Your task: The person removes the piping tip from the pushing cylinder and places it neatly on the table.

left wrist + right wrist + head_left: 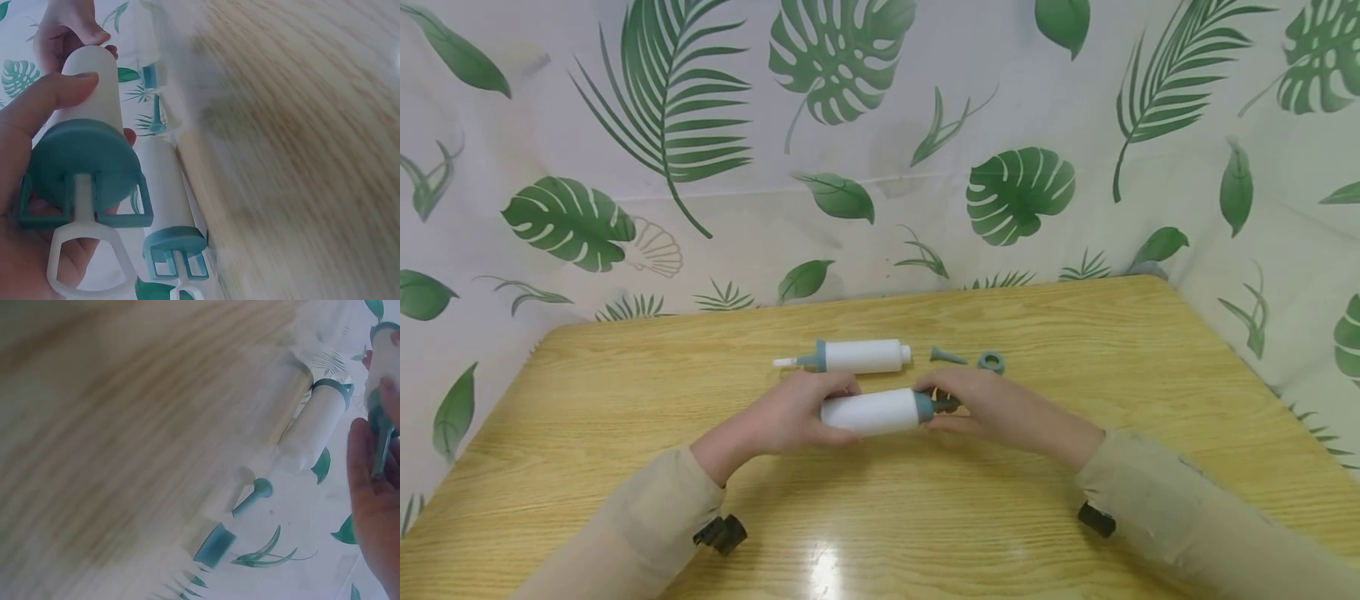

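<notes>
Over the yellowish wood-grained desk (910, 525), my left grip (805, 410) holds the white plastic cylinder (872, 413) while my right grip (992, 407) pinches its teal nozzled cap (924, 407), which an uneven twist could tilt.

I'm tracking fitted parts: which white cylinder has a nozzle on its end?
The cylinder in the left hand, with a teal collar and nozzle at the right hand. The other cylinder, lying beyond, has a bare white tip.

Head looks down; closer wrist views share cylinders (872, 412).
</notes>
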The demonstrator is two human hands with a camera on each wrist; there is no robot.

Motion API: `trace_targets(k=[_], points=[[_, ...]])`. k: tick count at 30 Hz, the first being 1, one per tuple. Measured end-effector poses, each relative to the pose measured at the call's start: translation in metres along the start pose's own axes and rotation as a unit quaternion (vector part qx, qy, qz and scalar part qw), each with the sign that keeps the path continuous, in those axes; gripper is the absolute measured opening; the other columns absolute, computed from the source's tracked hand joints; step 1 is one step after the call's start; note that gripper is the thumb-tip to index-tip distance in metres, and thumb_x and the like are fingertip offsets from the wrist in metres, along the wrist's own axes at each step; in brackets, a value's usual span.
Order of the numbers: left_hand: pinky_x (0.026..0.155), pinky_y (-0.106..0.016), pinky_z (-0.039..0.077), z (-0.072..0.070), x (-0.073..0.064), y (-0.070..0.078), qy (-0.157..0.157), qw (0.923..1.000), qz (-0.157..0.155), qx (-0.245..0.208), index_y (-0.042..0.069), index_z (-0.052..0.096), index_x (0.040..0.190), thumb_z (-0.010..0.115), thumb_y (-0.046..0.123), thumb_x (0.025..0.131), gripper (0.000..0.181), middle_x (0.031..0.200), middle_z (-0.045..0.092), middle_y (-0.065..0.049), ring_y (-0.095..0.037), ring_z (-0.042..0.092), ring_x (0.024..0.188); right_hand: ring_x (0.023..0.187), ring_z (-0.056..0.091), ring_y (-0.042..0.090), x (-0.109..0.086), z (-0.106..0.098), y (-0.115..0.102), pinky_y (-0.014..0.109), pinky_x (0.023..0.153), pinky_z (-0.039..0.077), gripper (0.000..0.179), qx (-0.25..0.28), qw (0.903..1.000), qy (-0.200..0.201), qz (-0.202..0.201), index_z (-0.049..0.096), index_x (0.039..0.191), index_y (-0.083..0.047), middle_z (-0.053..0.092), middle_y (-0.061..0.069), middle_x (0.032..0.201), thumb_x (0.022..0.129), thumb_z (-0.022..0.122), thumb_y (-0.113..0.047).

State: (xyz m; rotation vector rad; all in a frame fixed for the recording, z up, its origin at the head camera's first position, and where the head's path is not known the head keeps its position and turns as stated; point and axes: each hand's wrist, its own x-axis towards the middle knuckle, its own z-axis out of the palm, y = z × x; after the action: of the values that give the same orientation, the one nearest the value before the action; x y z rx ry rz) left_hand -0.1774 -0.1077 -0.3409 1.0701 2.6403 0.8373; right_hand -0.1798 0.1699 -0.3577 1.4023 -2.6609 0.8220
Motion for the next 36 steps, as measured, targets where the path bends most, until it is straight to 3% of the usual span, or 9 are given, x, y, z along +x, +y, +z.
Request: trace_targets(k=[3,8,10,15,19,27,32,36], points=[[0.071,-0.029,0.048,0.000,-0.002,0.000,0.009,0.9999,0.007,0.008,0.016,0.060,0.104,0.080,0.025,0.077,0.034,0.094,0.066,0.005,-0.010,0.059,0.080,0.094,0.059,0.012,0.001,0.000,0.000,0.028,0.080,0.051,0.051,0.075,0.9952,-0.024,0.060,0.055,0.122,-0.003,0.060,0.002,0.111,0.084,0.072,-0.032],[0.072,-0.030,0.049,0.000,-0.004,-0.002,0.012,0.9999,0.004,0.008,0.017,0.061,0.104,0.081,0.023,0.076,0.035,0.095,0.066,0.007,-0.010,0.059,0.082,0.084,0.060,0.017,0.001,0.001,-0.001,0.029,0.072,0.052,0.035,0.171,0.9776,-0.058,0.108,0.059,0.121,-0.004,0.063,0.002,0.098,0.099,0.053,-0.029],[0.072,-0.030,0.049,0.000,-0.004,-0.003,0.011,0.9999,0.003,0.008,0.017,0.061,0.104,0.081,0.023,0.076,0.035,0.095,0.066,0.006,-0.010,0.059,0.082,0.082,0.061,0.017,0.001,0.001,-0.001,0.029,0.071,0.051,0.032,0.176,0.9762,-0.060,0.111,0.061,0.119,-0.004,0.065,0.002,0.096,0.100,0.052,-0.028],[0.072,-0.029,0.050,0.001,-0.005,-0.004,0.017,0.9999,0.001,0.003,0.017,0.062,0.105,0.082,0.023,0.075,0.036,0.096,0.065,0.007,-0.009,0.059,0.083,0.092,0.060,0.014,0.001,0.003,-0.001,0.030,0.079,0.052,0.033,0.171,0.9793,-0.031,0.105,0.059,0.116,-0.008,0.062,0.001,0.108,0.091,0.066,-0.028],[0.073,-0.030,0.049,0.001,-0.006,-0.006,0.033,0.9991,0.022,0.017,0.014,0.064,0.104,0.083,0.021,0.074,0.037,0.099,0.062,0.005,-0.011,0.057,0.087,0.092,0.059,0.016,0.001,0.004,-0.001,0.031,0.078,0.053,0.043,0.178,0.9787,-0.018,0.100,0.056,0.119,-0.006,0.059,0.003,0.108,0.086,0.072,-0.028],[0.076,-0.030,0.049,0.001,-0.009,-0.008,0.046,0.9977,0.033,0.036,0.012,0.065,0.107,0.083,0.021,0.073,0.039,0.104,0.059,0.002,-0.013,0.054,0.091,0.085,0.059,0.013,0.001,0.006,-0.001,0.028,0.072,0.051,0.035,0.186,0.9718,-0.055,0.134,0.059,0.122,-0.008,0.064,0.002,0.101,0.097,0.056,-0.032],[0.076,-0.030,0.049,0.001,-0.010,-0.009,0.048,0.9976,0.033,0.037,0.012,0.065,0.107,0.083,0.021,0.073,0.039,0.103,0.059,0.003,-0.012,0.054,0.091,0.094,0.060,0.014,0.002,0.008,0.000,0.028,0.079,0.053,0.030,0.181,0.9773,-0.022,0.108,0.059,0.116,-0.011,0.061,0.000,0.108,0.090,0.068,-0.024],[0.076,-0.030,0.049,0.002,-0.011,-0.010,0.050,0.9975,0.036,0.036,0.013,0.066,0.106,0.083,0.021,0.074,0.038,0.102,0.059,0.003,-0.012,0.054,0.090,0.089,0.060,0.017,0.003,0.009,0.000,0.029,0.074,0.054,0.044,0.184,0.9781,-0.015,0.095,0.055,0.119,-0.006,0.060,0.004,0.107,0.083,0.075,-0.024]])
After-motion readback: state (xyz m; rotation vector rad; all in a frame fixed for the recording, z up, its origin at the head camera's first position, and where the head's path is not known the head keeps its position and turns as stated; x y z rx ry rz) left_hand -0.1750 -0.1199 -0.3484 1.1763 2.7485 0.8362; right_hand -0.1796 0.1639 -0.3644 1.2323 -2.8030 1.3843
